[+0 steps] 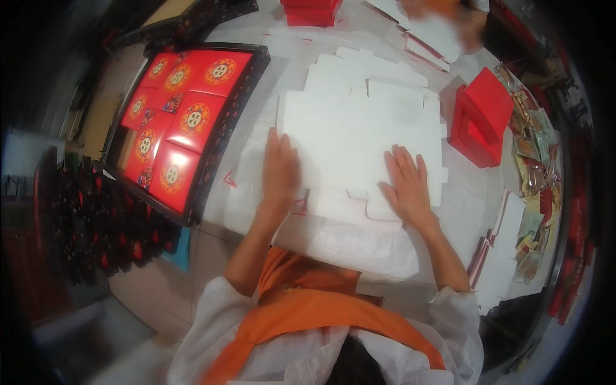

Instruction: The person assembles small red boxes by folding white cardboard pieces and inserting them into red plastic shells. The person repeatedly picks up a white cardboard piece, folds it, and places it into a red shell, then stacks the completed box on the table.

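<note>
A flat white cardboard box blank [350, 138], cut with tabs and slots, lies plain side up on the table in front of me. My left hand [280, 168] is at its left edge, fingers stretched out and close together, holding nothing. On the right part of the cardboard my right hand [409, 186] rests flat with its fingers spread. Whether more blanks lie beneath this one I cannot tell.
At left stands a black-edged tray [251, 96] of red boxes with round floral emblems. A folded red box [484, 119] sits at right, near small packets [531, 167]. Red boxes [311, 13] are stacked at the back. Another person's hand [471, 35] shows at far right.
</note>
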### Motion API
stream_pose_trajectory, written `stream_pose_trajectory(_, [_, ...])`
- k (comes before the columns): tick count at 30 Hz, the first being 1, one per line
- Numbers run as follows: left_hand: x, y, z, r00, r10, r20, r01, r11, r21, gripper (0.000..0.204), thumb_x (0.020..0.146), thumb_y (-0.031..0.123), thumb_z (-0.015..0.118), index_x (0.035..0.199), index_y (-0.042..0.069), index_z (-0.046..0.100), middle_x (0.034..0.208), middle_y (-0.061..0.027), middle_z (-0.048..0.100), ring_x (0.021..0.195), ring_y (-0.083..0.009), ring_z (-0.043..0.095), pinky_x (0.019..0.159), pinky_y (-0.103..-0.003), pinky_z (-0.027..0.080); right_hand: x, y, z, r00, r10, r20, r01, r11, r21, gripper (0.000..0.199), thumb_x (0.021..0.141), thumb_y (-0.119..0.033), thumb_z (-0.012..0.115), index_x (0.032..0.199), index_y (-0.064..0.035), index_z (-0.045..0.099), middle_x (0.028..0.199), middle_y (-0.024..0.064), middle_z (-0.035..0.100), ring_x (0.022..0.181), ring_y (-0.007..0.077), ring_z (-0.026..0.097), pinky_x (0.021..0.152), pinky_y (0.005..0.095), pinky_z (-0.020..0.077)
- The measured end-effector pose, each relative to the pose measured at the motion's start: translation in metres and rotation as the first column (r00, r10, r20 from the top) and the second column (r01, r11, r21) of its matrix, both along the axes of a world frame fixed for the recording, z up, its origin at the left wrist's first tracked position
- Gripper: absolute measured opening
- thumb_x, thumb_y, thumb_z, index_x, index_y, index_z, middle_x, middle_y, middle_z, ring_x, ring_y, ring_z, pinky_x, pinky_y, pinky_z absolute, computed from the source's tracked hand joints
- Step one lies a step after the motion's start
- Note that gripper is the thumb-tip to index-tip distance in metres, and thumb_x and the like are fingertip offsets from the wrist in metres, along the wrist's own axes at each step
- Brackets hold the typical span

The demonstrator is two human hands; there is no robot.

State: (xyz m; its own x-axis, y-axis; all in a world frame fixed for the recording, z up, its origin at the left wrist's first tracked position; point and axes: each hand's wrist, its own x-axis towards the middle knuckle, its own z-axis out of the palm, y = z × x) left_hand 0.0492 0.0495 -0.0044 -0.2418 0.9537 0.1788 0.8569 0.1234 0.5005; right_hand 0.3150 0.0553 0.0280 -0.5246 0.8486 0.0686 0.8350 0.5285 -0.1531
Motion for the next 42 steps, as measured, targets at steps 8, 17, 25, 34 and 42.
stream_pose_trajectory(8, [-0.039,0.005,0.013,0.346,0.036,0.938,0.034,0.998,-0.051,0.037,0.089,0.014,0.04,0.12,-0.006,0.044,0.109,-0.0124,0.057,0.097,-0.0202,0.055,0.086,-0.029,0.042,0.0,0.001,-0.004,1.0,-0.009,-0.009,0.009,0.999,0.039,0.055,0.083,-0.026,0.052,0.129,-0.0018,0.034,0.136,0.0157,0.029,0.128,0.027,0.024,0.105,0.0465,0.0104])
stream_pose_trajectory(17, [-0.039,0.002,0.029,-0.149,0.139,0.979,0.173,0.979,-0.112,0.038,0.086,0.022,0.051,0.117,-0.001,0.05,0.105,-0.0041,0.058,0.094,-0.0117,0.054,0.08,-0.024,0.043,-0.001,-0.001,-0.006,1.0,-0.014,0.007,0.013,0.999,0.045,0.055,0.084,-0.026,0.052,0.13,-0.0031,0.034,0.137,0.0148,0.028,0.128,0.0269,0.024,0.106,0.0457,0.0097])
stream_pose_trajectory(25, [-0.038,0.001,0.003,0.076,0.087,0.993,-0.013,0.996,-0.086,0.033,0.086,0.016,0.048,0.113,-0.004,0.052,0.098,-0.0061,0.058,0.087,-0.011,0.055,0.075,-0.023,0.043,-0.002,-0.001,-0.007,0.999,-0.015,0.033,0.014,0.999,0.049,0.054,0.084,-0.025,0.052,0.131,-0.0035,0.033,0.138,0.0145,0.028,0.129,0.0264,0.024,0.106,0.0453,0.0095])
stream_pose_trajectory(34, [-0.031,0.004,0.011,0.086,0.122,0.989,-0.068,0.991,-0.117,0.033,0.085,0.014,0.047,0.112,-0.005,0.052,0.093,-0.006,0.058,0.082,-0.0108,0.056,0.068,-0.022,0.046,-0.001,-0.001,-0.009,0.999,-0.019,0.029,0.018,0.998,0.052,0.054,0.085,-0.027,0.05,0.131,-0.0045,0.032,0.138,0.0139,0.027,0.129,0.0263,0.023,0.106,0.0452,0.0084])
stream_pose_trajectory(42, [-0.031,0.008,0.014,0.013,0.165,0.986,-0.02,0.986,-0.165,0.037,0.082,0.011,0.053,0.116,-0.003,0.048,0.091,-0.0059,0.058,0.079,-0.0123,0.057,0.065,-0.024,0.047,-0.001,-0.001,-0.009,1.0,-0.023,0.008,0.022,0.998,0.054,0.053,0.086,-0.027,0.049,0.131,-0.0045,0.033,0.138,0.0142,0.027,0.129,0.0267,0.023,0.106,0.0456,0.0085])
